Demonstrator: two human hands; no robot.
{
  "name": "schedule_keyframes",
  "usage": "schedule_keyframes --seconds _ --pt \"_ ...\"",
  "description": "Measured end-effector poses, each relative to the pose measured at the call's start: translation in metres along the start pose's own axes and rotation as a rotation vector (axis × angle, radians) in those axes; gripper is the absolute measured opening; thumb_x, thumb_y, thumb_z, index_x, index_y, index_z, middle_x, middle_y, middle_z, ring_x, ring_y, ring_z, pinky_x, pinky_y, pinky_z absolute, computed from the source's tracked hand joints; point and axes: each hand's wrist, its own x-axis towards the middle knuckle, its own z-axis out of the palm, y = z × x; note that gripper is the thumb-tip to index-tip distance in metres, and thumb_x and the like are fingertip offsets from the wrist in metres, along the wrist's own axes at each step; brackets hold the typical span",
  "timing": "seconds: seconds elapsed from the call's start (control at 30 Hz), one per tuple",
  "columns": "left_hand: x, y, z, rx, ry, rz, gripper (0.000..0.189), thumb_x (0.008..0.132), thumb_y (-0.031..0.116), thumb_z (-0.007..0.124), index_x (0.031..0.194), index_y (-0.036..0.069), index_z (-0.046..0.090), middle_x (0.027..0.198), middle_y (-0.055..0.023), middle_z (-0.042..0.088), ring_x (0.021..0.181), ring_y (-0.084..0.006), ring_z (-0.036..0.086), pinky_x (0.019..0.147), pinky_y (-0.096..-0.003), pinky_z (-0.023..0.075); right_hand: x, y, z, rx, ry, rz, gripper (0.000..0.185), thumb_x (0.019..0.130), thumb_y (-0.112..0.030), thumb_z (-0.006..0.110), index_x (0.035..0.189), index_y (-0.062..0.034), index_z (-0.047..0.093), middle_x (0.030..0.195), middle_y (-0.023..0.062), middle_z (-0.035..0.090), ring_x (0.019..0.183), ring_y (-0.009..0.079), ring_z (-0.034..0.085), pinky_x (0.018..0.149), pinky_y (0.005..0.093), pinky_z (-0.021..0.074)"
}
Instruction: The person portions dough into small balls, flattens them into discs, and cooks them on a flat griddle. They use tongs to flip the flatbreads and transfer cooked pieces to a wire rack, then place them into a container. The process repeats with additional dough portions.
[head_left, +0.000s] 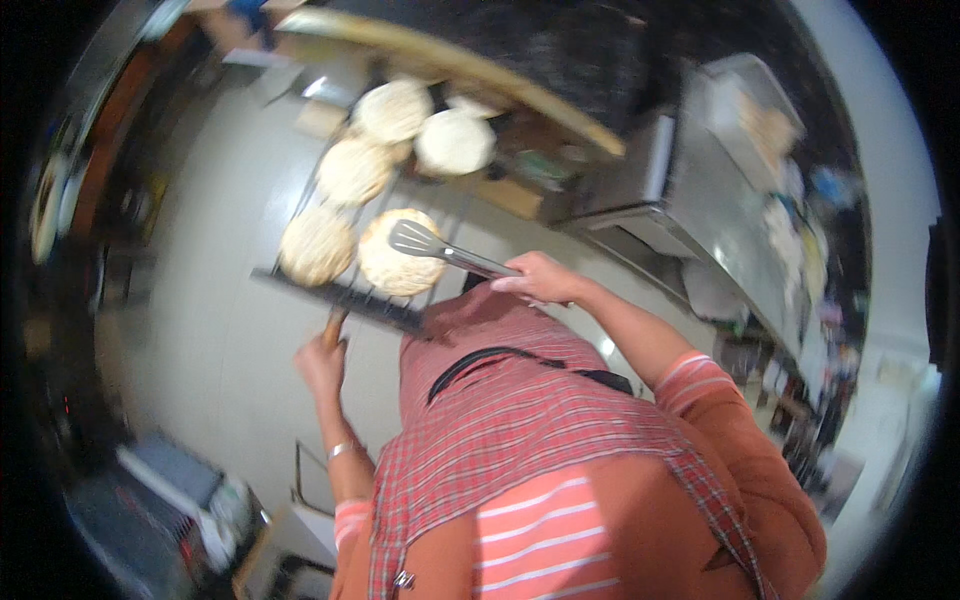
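Observation:
My left hand is closed around the wooden handle of a dark metal rack with thin bars. Several round flatbreads lie on this rack, among them a pale one at the far end and a browned one at the near left corner. In my right hand is a pair of metal tongs. Their slotted head lies over the near right flatbread; whether it presses on the bread I cannot tell.
A steel counter runs along the right, with a clear plastic container on it. Beyond the rack is a wooden-edged ledge. A pale floor lies below, with boxes and a bag at lower left. The surroundings are blurred.

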Motion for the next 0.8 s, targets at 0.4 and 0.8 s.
schedule_keyframes --seconds 0.4,0.8 --pt "0.010 -0.009 0.004 0.075 -0.039 0.013 0.037 0.073 0.035 0.077 0.085 0.001 0.070 0.074 -0.0203 0.066 0.072 -0.0388 0.065 0.068 -0.0453 0.0496 -0.009 -0.019 -0.108 0.628 0.296 0.223 0.053 0.095 -0.057 0.050 0.088 -0.0049 0.058 0.056 -0.0040 0.046 0.039 0.0053 0.041 0.035 0.0223 0.0325" --pt "-0.001 0.010 -0.007 0.035 0.008 0.050 0.028 0.072 0.033 0.077 0.074 0.006 0.069 0.064 -0.0153 0.064 0.067 -0.0329 0.062 0.086 -0.0424 0.0421 0.091 -0.062 0.008 0.559 -0.152 0.326 0.049 0.094 -0.050 0.057 0.083 -0.0023 0.056 0.056 -0.0027 0.044 0.040 0.0079 0.042 0.036 0.0257 0.0349"
